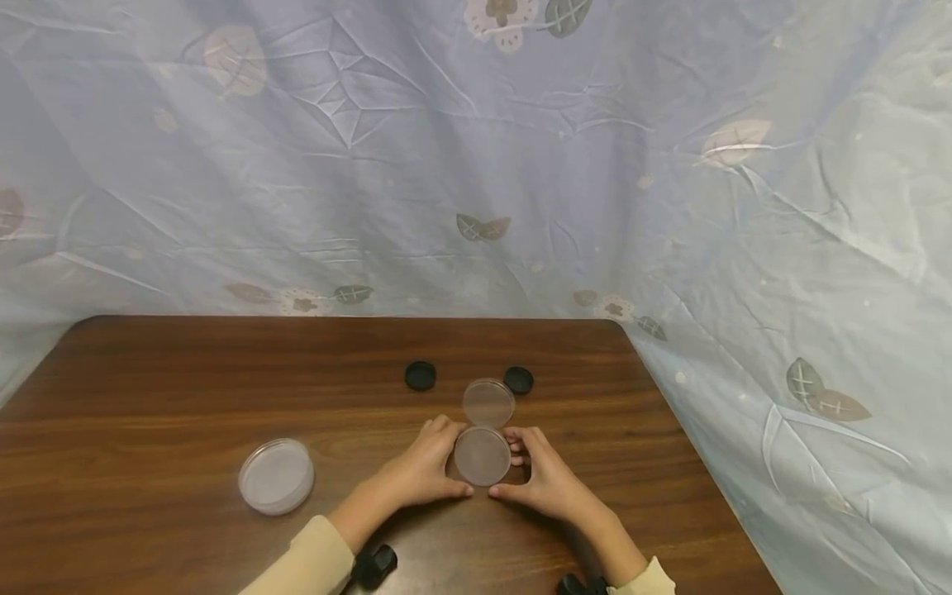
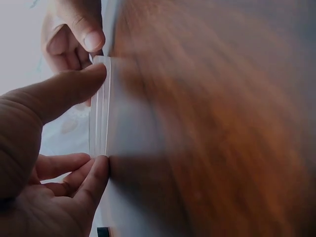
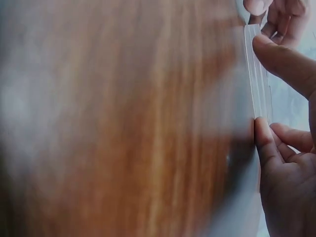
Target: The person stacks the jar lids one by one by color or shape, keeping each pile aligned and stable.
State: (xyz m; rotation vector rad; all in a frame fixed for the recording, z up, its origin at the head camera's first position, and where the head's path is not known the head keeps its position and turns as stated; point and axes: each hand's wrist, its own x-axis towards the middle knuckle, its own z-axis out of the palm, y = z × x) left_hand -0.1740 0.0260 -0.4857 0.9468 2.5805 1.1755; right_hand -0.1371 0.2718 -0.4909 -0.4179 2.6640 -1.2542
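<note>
My left hand and right hand hold a clear round petri dish by its rim from opposite sides. On each side a thumb is at the near edge and the fingertips are farther round. Edge-on in the left wrist view, the dish shows thin layered rims between thumb and fingers. The right wrist view also shows its edge pinched by the right hand. Just beyond it lies another clear round dish or lid; I cannot tell which.
A clear, whitish dish, perhaps stacked, sits to the left on the brown wooden table. Two black round caps, a left one and a right one, lie toward the back. A patterned curtain hangs behind and to the right.
</note>
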